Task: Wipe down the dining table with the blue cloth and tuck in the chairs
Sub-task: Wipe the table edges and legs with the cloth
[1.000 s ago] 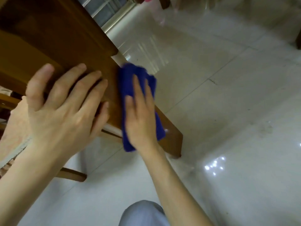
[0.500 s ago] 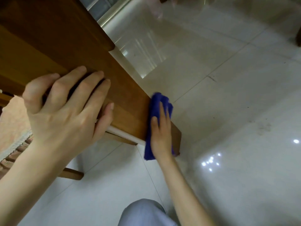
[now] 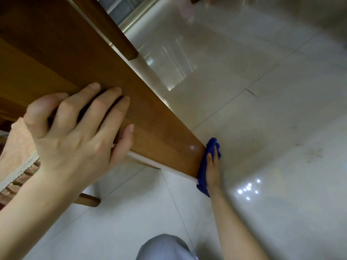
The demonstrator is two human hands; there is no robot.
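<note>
Blue cloth (image 3: 203, 171) under right hand (image 3: 213, 170), pressed against table end (image 3: 193, 158).

Glossy pale floor tiles (image 3: 262, 113) reflect light below a window (image 3: 127, 8).

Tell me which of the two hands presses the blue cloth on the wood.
The right hand, at the lower end of the wood, presses the blue cloth flat; the left hand rests bare higher up.
</note>
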